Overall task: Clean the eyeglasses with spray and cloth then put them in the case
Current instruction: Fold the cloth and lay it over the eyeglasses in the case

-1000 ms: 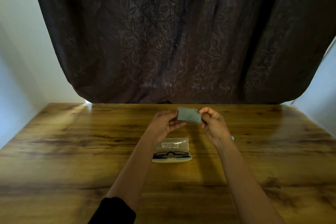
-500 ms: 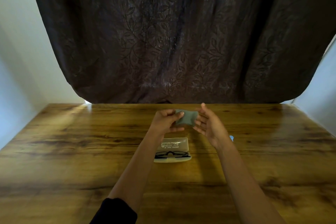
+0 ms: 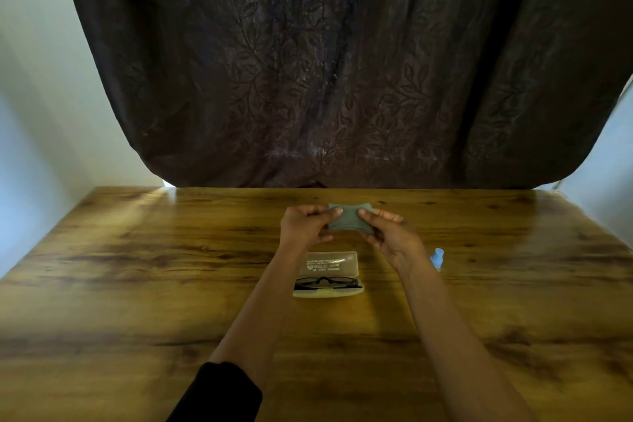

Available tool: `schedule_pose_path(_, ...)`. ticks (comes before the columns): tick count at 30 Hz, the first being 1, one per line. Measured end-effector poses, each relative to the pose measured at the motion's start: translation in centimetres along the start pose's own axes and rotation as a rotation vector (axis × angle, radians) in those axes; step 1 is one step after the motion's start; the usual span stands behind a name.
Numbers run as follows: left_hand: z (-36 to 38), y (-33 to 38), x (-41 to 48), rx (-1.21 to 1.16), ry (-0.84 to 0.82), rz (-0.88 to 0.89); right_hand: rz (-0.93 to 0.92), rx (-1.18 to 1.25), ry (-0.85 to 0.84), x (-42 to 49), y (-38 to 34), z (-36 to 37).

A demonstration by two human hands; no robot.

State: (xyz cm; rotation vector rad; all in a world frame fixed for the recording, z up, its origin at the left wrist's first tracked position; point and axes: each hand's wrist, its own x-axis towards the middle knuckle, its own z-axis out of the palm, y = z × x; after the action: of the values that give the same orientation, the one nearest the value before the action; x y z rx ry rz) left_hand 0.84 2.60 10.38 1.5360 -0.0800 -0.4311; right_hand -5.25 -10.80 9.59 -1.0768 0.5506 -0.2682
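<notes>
Both hands are up over the wooden table point(image 3: 137, 284), pinching a small grey-green cloth point(image 3: 347, 220): left hand point(image 3: 305, 224) clamped on its nine o'clock edge, right hand point(image 3: 390, 233) on the three o'clock edge. At six o'clock below them, black-framed eyeglasses point(image 3: 327, 282) lie inside the open pale plastic case point(image 3: 330, 265).

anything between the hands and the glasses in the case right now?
Nothing visible on the table blocks them. The eyeglasses lie in the open case, uncovered. But both the left hand and right hand are occupied holding the grey cloth above and beyond the case, so neither is free to grab.
</notes>
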Motion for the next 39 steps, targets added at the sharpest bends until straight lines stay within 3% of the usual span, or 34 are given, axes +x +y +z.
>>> schedule_pose_path(8, -1.4, -1.8, 0.2, -0.049, -0.036, -0.166, 0.045, 0.04, 0.04, 0.3, 2.1, 0.4)
schedule_pose_path(15, -3.5, -6.1, 1.4, 0.107, 0.122, -0.23, 0.086, -0.063, 0.118, 0.6, 4.0, -0.1)
schedule_pose_path(19, -4.5, -8.6, 2.6, 0.243, 0.208, -0.385, 0.114, -0.111, 0.182, 0.8, 5.0, -0.7)
schedule_pose_path(23, -5.0, -10.0, 2.6, 0.187, 0.245, -0.474, 0.142, -0.107, 0.238, 0.9, 5.6, -1.2)
schedule_pose_path(39, -4.8, -11.9, 2.4, 0.094, 0.212, -0.434, 0.154, -0.15, 0.277, 0.9, 6.4, -1.5)
